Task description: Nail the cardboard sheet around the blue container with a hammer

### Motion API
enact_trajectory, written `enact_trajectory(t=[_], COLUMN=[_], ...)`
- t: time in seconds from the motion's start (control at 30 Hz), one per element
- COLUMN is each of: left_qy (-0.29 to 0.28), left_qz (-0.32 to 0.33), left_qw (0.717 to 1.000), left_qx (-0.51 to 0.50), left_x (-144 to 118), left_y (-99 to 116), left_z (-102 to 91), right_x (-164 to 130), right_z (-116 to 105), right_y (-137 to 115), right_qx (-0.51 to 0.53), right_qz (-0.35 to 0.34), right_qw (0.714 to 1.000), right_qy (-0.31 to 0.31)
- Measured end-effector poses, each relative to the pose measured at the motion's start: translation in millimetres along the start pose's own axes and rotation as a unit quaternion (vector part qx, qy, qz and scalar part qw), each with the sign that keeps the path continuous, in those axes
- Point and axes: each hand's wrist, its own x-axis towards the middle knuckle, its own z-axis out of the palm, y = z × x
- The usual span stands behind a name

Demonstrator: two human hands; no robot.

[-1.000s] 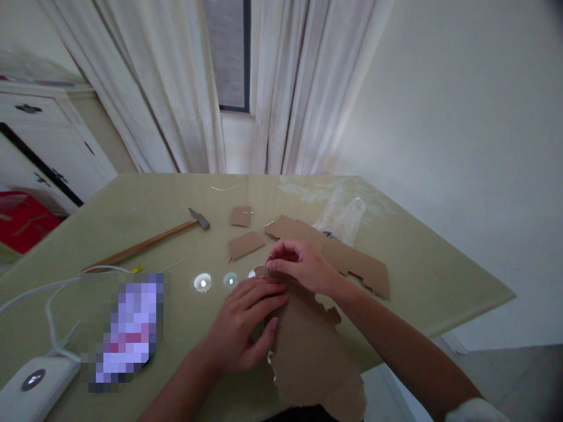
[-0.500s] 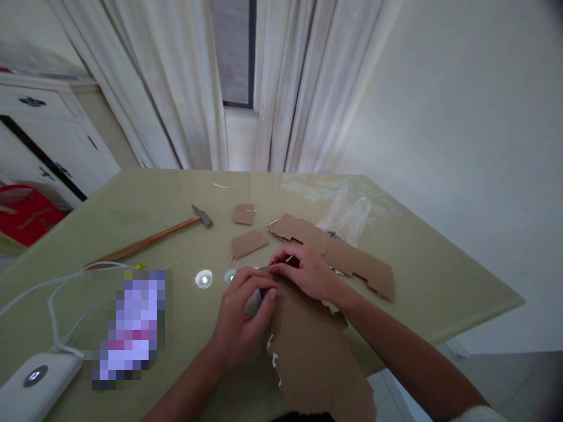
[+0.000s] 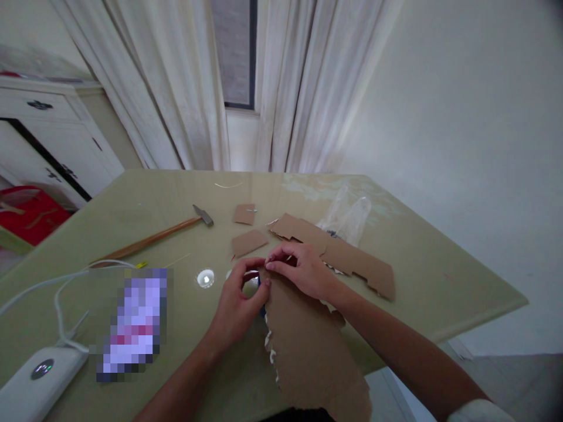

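A large torn sheet of brown cardboard [image 3: 312, 346] slants from the table's near edge up to both hands. My left hand [image 3: 241, 299] grips its upper left corner, thumb on the face and fingers behind the edge. Something dark blue shows beneath that edge, mostly hidden. My right hand [image 3: 299, 266] pinches at the top of the sheet, thumb and index finger together; whatever small thing is between them is too small to name. Just beyond the hands lie two small cardboard squares [image 3: 250, 242], the farther one with a screw-like metal piece [image 3: 252, 210] on it.
A hammer [image 3: 153, 237] with a wooden handle lies at left. Nearer are a blurred-out object [image 3: 136, 322], white cables and a white power bank-like box [image 3: 44, 381]. To the right, a notched cardboard strip [image 3: 365, 266] lies before a clear plastic bag [image 3: 349, 214] with dark bits.
Both hands and the cardboard's top edge have shifted slightly left. My left fingers have moved up over the corner. The camera view has turned a little.
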Motion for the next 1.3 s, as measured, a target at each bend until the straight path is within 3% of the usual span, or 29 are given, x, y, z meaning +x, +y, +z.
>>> enact_trajectory(t=[0.37, 0.57, 0.73, 0.8, 0.9, 1.03, 1.1, 1.17, 1.3], left_qy=[0.002, 0.070, 0.132, 0.135, 0.127, 0.121, 0.121, 0.121, 0.113], left_qz=[0.017, -0.022, -0.016, -0.007, -0.012, -0.019, -0.021, -0.025, -0.036], left_qw=[1.000, 0.997, 0.990, 0.990, 0.992, 0.992, 0.992, 0.992, 0.992], left_qx=[0.018, -0.025, -0.042, -0.032, -0.022, -0.009, -0.011, -0.017, -0.033], left_x=[5, 14, 15, 14, 13, 13, 12, 12, 11], left_y=[5, 26, 22, 19, 17, 14, 12, 9, 6], left_z=[1.9, 18.2, 24.9, 23.9, 22.1, 22.7, 23.2, 23.2, 22.5], right_x=[-2, -1, -3, -1, 16, 70, 107, 147, 217], right_z=[0, 1, 1, -7, -28, -34, -14, 17, 84], right_y=[-3, 1, 4, 6, 3, -20, -31, -36, -26], right_qx=[-0.080, -0.097, -0.115, -0.099, -0.054, -0.112, -0.173, -0.267, -0.465], right_qz=[-0.028, -0.056, -0.048, -0.029, 0.007, -0.064, -0.120, -0.177, -0.253], right_qw=[0.996, 0.993, 0.992, 0.994, 0.995, 0.992, 0.977, 0.939, 0.802], right_qy=[0.004, 0.017, 0.012, -0.023, -0.086, -0.005, -0.043, -0.127, -0.277])
